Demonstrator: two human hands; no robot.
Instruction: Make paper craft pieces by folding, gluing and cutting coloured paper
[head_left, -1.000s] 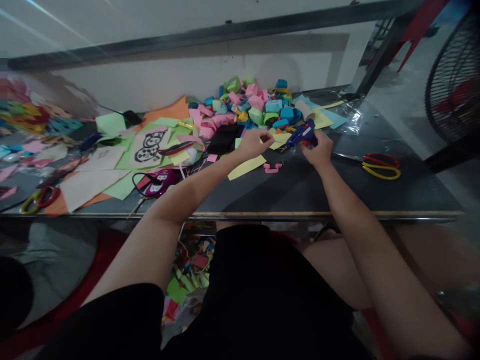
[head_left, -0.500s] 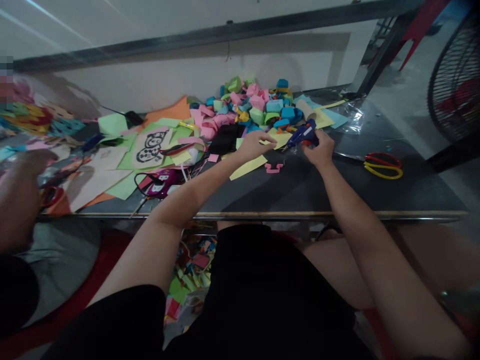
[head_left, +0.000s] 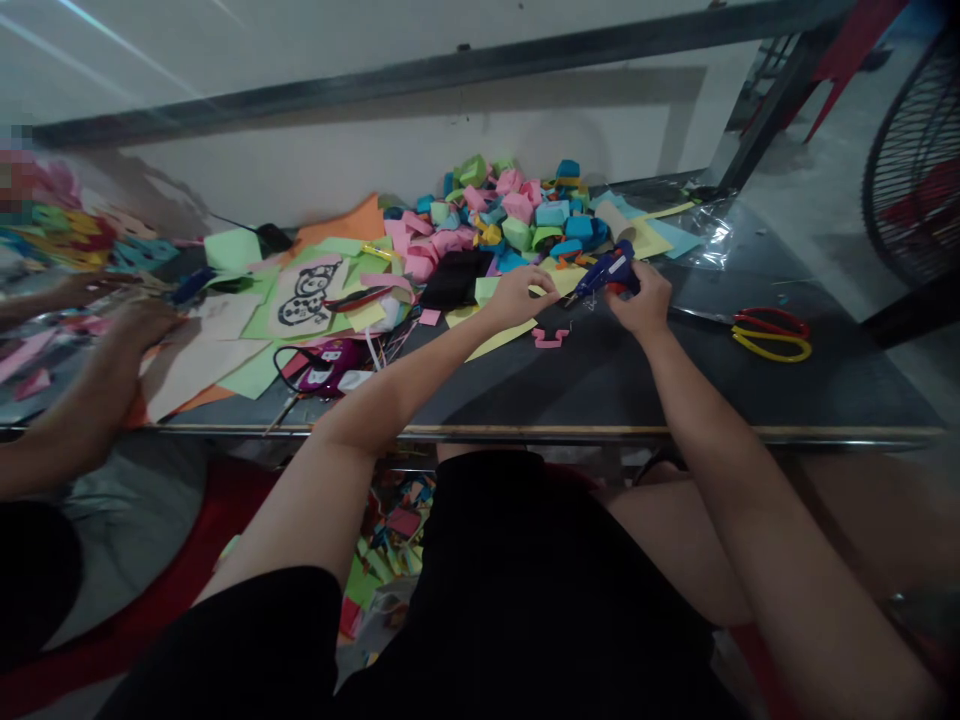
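My right hand [head_left: 646, 298] is wrapped round the handle of a blue hot glue gun [head_left: 611, 268], whose nozzle points left and down. Just left of the nozzle is my left hand [head_left: 525, 297], its thumb and fingertips brought together. Whatever lies in that pinch, if anything, is too small to make out. Below the nozzle, on the dark tabletop [head_left: 600, 380], lies a small pink cut-out piece [head_left: 551, 338]. Yellow paper [head_left: 499, 340] lies under and beside my left hand.
Folded coloured paper pieces [head_left: 517, 205] are heaped behind my hands. Red-and-yellow-handled scissors [head_left: 772, 335] lie at right, near a fan [head_left: 915, 170]. To the left are a purple device [head_left: 330, 365], a black pouch [head_left: 454, 280], a printed sheet [head_left: 307, 292] and a co-worker's hands [head_left: 142, 330].
My left thumb and fingertips have come together, close to the glue gun's nozzle. The glue gun stays in my right hand. At left, the co-worker's hands have moved further onto the table.
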